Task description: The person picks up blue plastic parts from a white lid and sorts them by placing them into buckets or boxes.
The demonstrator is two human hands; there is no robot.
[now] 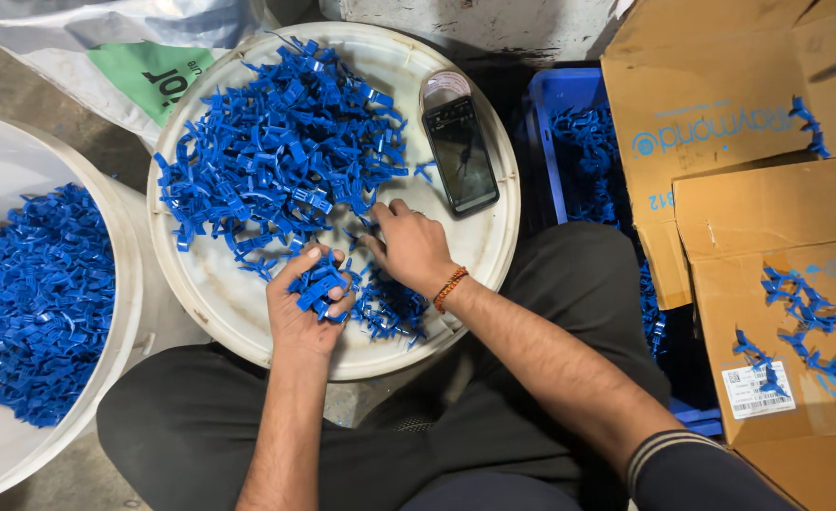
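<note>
A round white tray (479,203) sits in front of my lap with a big heap of small blue plastic parts (281,161) on it. My left hand (302,308) is closed around a bunch of blue plastic parts (319,284) near the tray's front. My right hand (410,246) reaches in from the right, its fingertips pinching at a part at the edge of the heap. It wears an orange bead bracelet (450,288) at the wrist. More blue parts lie under and beside my right hand.
A dark phone (461,153) lies on the tray's right side. A white tub (1,170) with blue parts stands at the left. A blue crate (560,95) and brown cardboard boxes (777,218) with parts are on the right. A plastic sack (124,47) lies behind.
</note>
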